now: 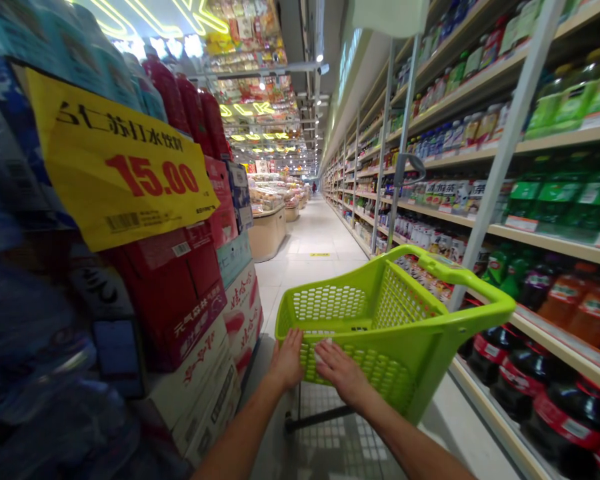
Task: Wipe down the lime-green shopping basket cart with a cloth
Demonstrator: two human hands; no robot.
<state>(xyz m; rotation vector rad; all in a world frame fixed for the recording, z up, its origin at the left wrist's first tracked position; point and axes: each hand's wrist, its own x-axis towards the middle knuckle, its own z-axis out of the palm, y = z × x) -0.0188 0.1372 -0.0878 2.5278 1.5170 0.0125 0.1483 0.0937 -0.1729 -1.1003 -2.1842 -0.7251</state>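
Observation:
A bright green plastic shopping cart (420, 347) stands crosswise in front of me, its handle at the upper right and its basket walls full of holes. My left hand (287, 361) lies against the near corner of the basket, fingers stretched out with the tips at the rim. Beside it, my right hand (343, 375) rests on the basket's side wall, just below the rim. A small crumpled white tissue (322, 349) shows at its fingers, between them and the cart. The visible part of the basket holds nothing I can make out.
Stacked drink cartons (240, 307) and a yellow price sign (125, 163) reading 15.00 stand close on the left. Shelves of bottles (545, 190) line the right. A pale tiled aisle (305, 230) runs ahead past a rounded display counter (269, 233).

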